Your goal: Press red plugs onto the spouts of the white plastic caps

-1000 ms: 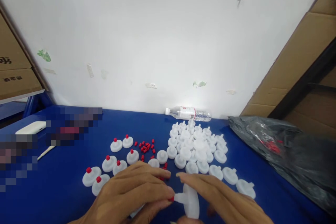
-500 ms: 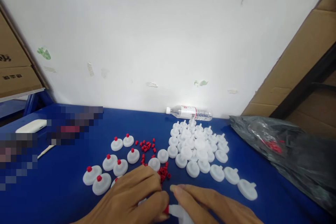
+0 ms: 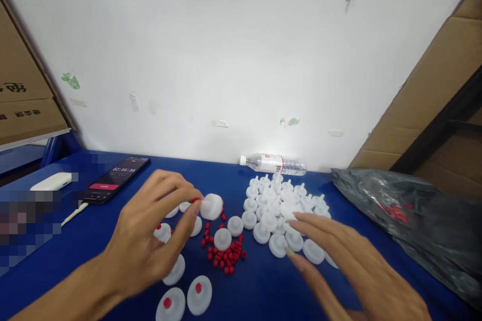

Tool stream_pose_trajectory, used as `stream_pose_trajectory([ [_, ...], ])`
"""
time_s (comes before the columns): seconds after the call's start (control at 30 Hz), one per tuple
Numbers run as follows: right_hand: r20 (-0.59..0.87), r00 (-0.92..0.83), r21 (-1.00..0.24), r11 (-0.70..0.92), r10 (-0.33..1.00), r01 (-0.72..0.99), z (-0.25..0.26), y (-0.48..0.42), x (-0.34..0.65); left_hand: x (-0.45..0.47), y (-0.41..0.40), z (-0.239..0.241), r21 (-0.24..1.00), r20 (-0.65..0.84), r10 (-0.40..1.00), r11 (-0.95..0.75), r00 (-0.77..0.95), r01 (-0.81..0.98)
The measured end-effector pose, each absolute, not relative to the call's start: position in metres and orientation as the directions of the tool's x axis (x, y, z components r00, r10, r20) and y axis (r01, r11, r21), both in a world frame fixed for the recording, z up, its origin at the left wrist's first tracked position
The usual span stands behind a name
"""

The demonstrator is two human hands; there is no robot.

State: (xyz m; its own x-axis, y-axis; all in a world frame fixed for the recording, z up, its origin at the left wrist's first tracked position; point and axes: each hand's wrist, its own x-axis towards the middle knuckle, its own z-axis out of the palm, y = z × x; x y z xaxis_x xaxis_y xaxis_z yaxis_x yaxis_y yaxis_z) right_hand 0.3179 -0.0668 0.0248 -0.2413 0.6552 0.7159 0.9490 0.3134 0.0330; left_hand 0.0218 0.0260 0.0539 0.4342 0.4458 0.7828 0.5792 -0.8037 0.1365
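Observation:
My left hand [image 3: 150, 230] pinches a white plastic disc with a spout [image 3: 211, 206] by its red-capped end, raised above the table at centre left. Beneath and beside that hand lie red-capped discs, including one nearer me [image 3: 199, 297]; several are partly hidden by the hand. My right hand [image 3: 339, 256], fingers apart and holding nothing, is over the near edge of a pile of uncapped white discs [image 3: 269, 221]. Whether its fingertips touch them I cannot tell. Between the hands sits a heap of small red caps [image 3: 226, 258], with two bare discs close by, one being [image 3: 235, 226].
Against the white wall a clear plastic bottle [image 3: 269, 163] lies on the blue table [image 3: 263, 296]. A phone [image 3: 116, 180] with a running timer, a cable and a white device [image 3: 51, 181] are at left. A grey plastic bag [image 3: 399, 220] spreads along the right side.
My left hand has moved up and left, carrying a red-capped disc away from my right hand. The right hand has let go and moved up and right to the disc pile.

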Motion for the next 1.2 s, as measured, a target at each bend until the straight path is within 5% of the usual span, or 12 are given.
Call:
stream_pose_trajectory([
  [0.1, 0.674, -0.355, 0.180, 0.322, 0.648, 0.930, 0.018, -0.055, 0.343, 0.008, 0.048, 0.059, -0.052, 0.662, 0.486, -0.729, 0.570, 0.682],
  [0.23, 0.597, -0.407, 0.278, 0.297, 0.691, 0.913, 0.010, -0.050, 0.355, -0.003, 0.063, 0.051, -0.158, 0.486, 0.599, -0.656, 0.636, 0.738],
  [0.7, 0.541, -0.416, 0.255, 0.329, 0.731, 0.909, 0.008, -0.050, 0.348, -0.005, 0.060, 0.041, -0.280, 0.375, 0.621, -0.631, 0.688, 0.723],
  [0.97, 0.552, -0.431, 0.291, 0.319, 0.714, 0.902, 0.017, -0.052, 0.342, 0.001, 0.060, 0.041, -0.231, 0.430, 0.624, -0.623, 0.652, 0.748],
  [1.2, 0.600, -0.448, 0.227, 0.396, 0.663, 0.890, 0.021, -0.052, 0.329, 0.026, 0.031, 0.036, 0.116, 0.471, 0.517, -0.839, 0.715, 0.531],
])
